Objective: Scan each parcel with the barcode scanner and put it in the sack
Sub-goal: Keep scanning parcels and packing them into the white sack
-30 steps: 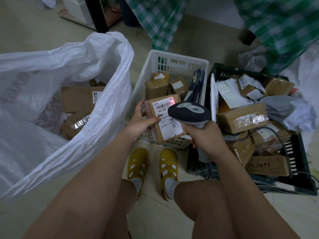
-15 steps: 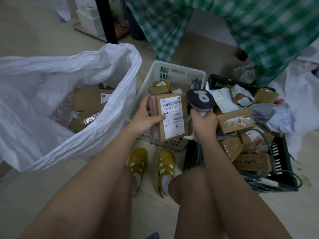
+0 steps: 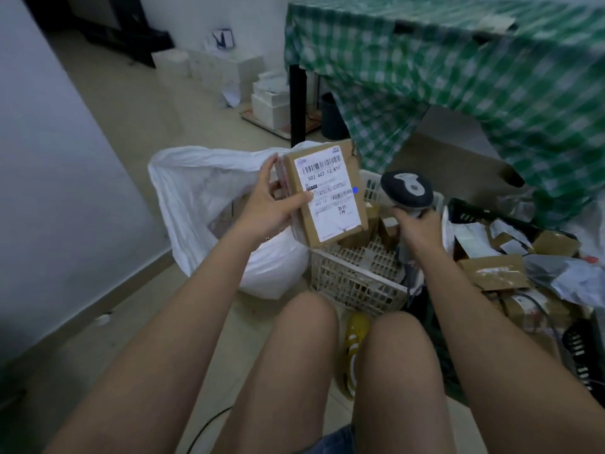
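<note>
Pale floor tiles carry the sack (image 3: pixel 209 191), left of the white basket (image 3: pixel 357 283). Left hand (image 3: pixel 275 204) grips the parcel (image 3: pixel 327 194) upright, label up, just beside the sack's mouth and nearer it. Right hand (image 3: pixel 417 226) clasps the scanner (image 3: pixel 406 190), right of the parcel.

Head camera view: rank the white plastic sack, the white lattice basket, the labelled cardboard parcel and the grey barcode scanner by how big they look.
1. White plastic sack
2. White lattice basket, partly hidden
3. Labelled cardboard parcel, held nearer the camera, so flattered
4. Grey barcode scanner
</note>
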Available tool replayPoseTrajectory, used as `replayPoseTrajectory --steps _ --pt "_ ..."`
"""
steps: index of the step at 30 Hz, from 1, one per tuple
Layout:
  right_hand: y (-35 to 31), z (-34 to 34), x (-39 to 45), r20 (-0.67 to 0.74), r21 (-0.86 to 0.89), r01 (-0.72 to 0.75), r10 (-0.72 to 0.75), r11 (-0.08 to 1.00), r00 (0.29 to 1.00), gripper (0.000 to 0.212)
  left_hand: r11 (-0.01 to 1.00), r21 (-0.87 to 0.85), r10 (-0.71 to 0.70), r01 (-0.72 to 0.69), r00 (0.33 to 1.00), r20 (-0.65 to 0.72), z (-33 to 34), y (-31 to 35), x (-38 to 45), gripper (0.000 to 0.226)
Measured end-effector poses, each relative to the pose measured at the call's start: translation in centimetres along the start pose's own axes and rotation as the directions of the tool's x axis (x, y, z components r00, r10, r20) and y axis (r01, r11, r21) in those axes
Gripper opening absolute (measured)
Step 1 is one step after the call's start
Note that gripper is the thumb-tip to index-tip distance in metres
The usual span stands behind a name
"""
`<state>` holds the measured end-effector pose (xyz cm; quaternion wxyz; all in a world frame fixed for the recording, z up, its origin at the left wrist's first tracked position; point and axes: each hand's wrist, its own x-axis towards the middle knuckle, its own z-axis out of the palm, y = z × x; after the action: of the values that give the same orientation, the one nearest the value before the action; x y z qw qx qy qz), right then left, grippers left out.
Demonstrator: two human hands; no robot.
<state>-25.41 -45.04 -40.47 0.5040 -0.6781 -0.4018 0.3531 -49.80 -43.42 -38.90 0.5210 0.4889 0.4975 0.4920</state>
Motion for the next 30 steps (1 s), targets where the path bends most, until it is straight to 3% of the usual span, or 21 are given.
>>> replayPoseTrajectory --steps 4,6,8,10,11,13,16,18,20,22,24,30 --pt "0.2 2.1 1.0 0.004 0.02 -0.035 0.035 0.999 0.999 0.015 0.969 0.218 0.161 -0.118 0.968 -0.193 -5.0 1.5 2.2 0.097" --pt "0.5 2.7 1.9 0.001 0.036 -0.04 0.04 0.999 0.999 0.022 0.933 0.326 0.227 -0.151 0.951 -0.209 -6.3 1.3 4.2 0.1" --pt "1.1 3.2 2.7 -0.002 0.054 -0.043 0.043 0.998 0.999 0.031 0.848 0.526 0.154 -0.068 0.981 -0.121 -6.5 0.3 6.5 0.1" --pt "1.9 3.3 3.6 0.002 0.055 -0.048 0.048 0.997 0.999 0.032 0.641 0.765 -0.083 0.069 0.996 -0.02 -5.9 -1.3 8.3 0.091" --pt "2.3 3.2 4.0 0.007 0.037 -0.052 0.052 0.998 0.999 0.029 0.571 0.818 -0.134 0.077 0.991 0.0 -5.5 -2.1 9.0 0.086" --pt "3.2 2.6 5.0 -0.003 0.006 -0.095 0.095 0.995 0.995 0.025 0.615 0.788 -0.087 0.043 0.996 0.014 -3.9 -3.0 10.0 0.076" --pt "5.1 1.0 6.2 -0.037 -0.028 -0.145 0.144 0.989 0.989 0.029 0.737 0.64 0.21 -0.217 0.974 0.088 0.1 -3.3 10.2 0.047" --pt "6.5 -0.3 6.8 -0.057 -0.063 -0.168 0.165 0.984 0.985 0.038 0.706 0.576 0.4 -0.412 0.903 0.156 3.4 -3.1 9.5 0.033" --pt "7.9 -1.4 7.6 -0.072 -0.079 -0.209 0.203 0.975 0.976 0.033 0.656 0.535 0.473 -0.533 0.842 0.26 7.0 -3.2 9.1 0.029" --pt "9.1 -2.3 8.5 -0.091 -0.046 -0.248 0.243 0.968 0.966 0.023 0.658 0.494 0.446 -0.568 0.823 0.351 10.5 -4.3 9.5 0.03" --pt "10.0 -2.7 9.8 -0.102 -0.029 -0.262 0.258 0.965 0.961 0.01 0.698 0.496 0.349 -0.517 0.85 0.395 13.8 -5.9 10.8 0.031" --pt "12.2 -0.7 17.0 -0.063 0.032 -0.264 0.266 0.964 0.962 0.011 0.815 0.562 -0.055 -0.139 0.948 0.313 20.1 -15.6 20.2 0.028"
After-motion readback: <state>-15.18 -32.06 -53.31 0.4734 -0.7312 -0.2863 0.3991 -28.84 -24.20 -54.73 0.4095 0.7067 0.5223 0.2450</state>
